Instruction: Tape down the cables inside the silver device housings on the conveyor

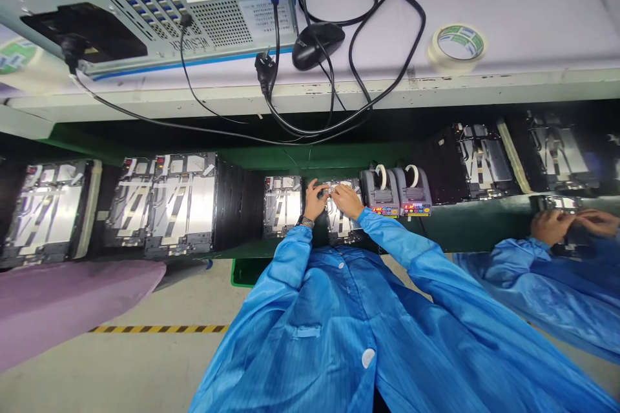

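Note:
Both my hands rest on the top edge of an open device chassis (340, 219) that lies on the green conveyor belt (252, 161) right in front of me. My left hand (316, 199) has its fingers curled and pinched at the chassis's upper left. My right hand (347, 197) meets it fingertip to fingertip, also pinched. What they pinch is too small to make out. A second chassis (282, 204) lies just left of my left hand.
Two tape dispensers (396, 192) stand to the right of my hands. More chassis (181, 202) line the belt on both sides. A co-worker's hands (571, 224) in blue sleeves work at the right. Above, a shelf holds a computer case (145, 0), a mouse (317, 44), cables and a tape roll (458, 45).

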`<state>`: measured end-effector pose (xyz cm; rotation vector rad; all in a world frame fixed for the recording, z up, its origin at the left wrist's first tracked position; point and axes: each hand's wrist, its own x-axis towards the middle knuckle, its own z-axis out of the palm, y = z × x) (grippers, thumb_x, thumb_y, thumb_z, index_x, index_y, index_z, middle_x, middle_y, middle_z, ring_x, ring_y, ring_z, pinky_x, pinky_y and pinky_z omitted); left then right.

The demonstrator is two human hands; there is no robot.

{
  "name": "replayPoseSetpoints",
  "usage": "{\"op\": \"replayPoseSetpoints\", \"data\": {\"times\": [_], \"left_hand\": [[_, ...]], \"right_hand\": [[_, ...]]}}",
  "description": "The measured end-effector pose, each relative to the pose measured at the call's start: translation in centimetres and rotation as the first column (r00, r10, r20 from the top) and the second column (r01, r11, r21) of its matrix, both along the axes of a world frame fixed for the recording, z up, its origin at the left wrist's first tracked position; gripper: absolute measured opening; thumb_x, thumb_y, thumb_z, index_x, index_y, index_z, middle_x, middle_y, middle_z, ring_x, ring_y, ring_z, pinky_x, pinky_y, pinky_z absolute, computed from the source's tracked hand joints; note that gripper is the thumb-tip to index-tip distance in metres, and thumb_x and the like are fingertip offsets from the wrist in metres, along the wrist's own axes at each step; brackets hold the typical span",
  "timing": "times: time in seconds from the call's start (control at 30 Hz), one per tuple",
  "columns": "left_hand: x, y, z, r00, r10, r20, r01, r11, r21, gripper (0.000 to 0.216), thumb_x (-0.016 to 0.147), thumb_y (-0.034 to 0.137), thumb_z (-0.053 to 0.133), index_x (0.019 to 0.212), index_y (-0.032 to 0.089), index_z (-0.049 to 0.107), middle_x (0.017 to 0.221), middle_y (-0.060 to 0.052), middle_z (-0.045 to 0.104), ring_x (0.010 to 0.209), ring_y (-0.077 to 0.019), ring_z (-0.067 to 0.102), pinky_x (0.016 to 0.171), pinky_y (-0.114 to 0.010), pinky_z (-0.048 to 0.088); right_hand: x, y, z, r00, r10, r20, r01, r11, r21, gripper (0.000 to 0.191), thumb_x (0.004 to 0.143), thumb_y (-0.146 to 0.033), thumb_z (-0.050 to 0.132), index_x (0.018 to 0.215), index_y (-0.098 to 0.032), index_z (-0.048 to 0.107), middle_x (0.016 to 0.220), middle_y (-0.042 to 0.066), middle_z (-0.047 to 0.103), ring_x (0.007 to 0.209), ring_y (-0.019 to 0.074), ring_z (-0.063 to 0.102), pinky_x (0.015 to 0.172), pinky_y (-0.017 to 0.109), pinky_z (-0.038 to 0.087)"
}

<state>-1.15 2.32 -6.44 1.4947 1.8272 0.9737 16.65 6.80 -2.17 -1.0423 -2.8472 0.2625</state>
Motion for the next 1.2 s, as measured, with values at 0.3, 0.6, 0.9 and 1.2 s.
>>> {"op": "replayPoseSetpoints", "data": {"times": [0.3,0.6,0.9,1.2], "left_hand": [[0.1,1.0,1.6,0.997,-0.004,-0.071,0.002,1.000,-0.021,0.015,0.090,0.032,0.075,0.103,0.026,0.079,0.152,-0.010,0.050,0.128,-0.0298,0.056,0.115,-0.052,0.044],[-0.9,2.7,3.4,0.988,-0.134,-0.070,0.127,0.987,-0.098,0.018,0.079,0.031,0.086,0.093,0.024,0.078,0.148,-0.011,0.052,0.131,-0.0354,0.054,0.110,-0.056,0.045],[-1.5,3.5,3.5,0.962,-0.252,-0.109,0.237,0.963,-0.128,0.015,0.082,0.029,0.084,0.094,0.024,0.077,0.146,-0.011,0.055,0.129,-0.0332,0.056,0.113,-0.055,0.042],[-0.8,3.2,2.8,0.985,-0.162,-0.051,0.158,0.985,-0.071,0.008,0.084,0.021,0.077,0.091,0.021,0.072,0.132,-0.011,0.059,0.134,-0.0283,0.055,0.117,-0.048,0.041]], "right_hand": [[1.2,-0.5,1.4,1.000,-0.004,-0.016,0.002,0.998,-0.070,0.033,0.101,-0.012,0.048,0.124,-0.016,0.072,0.103,0.013,0.062,0.097,0.0267,0.048,0.085,0.038,0.038],[4.5,-5.7,2.7,0.805,-0.482,-0.347,0.414,0.874,-0.253,0.037,0.096,-0.011,0.046,0.114,-0.016,0.078,0.104,0.012,0.061,0.102,0.0281,0.052,0.092,0.041,0.044],[6.2,-12.1,1.3,0.687,-0.604,-0.404,0.488,0.795,-0.361,0.029,0.098,-0.018,0.047,0.109,-0.018,0.074,0.107,0.012,0.063,0.107,0.0273,0.057,0.100,0.042,0.048],[7.6,-15.2,0.8,0.563,-0.701,-0.438,0.565,0.713,-0.415,0.035,0.097,-0.021,0.045,0.126,-0.020,0.065,0.123,0.014,0.063,0.122,0.0297,0.057,0.108,0.048,0.048]]}}
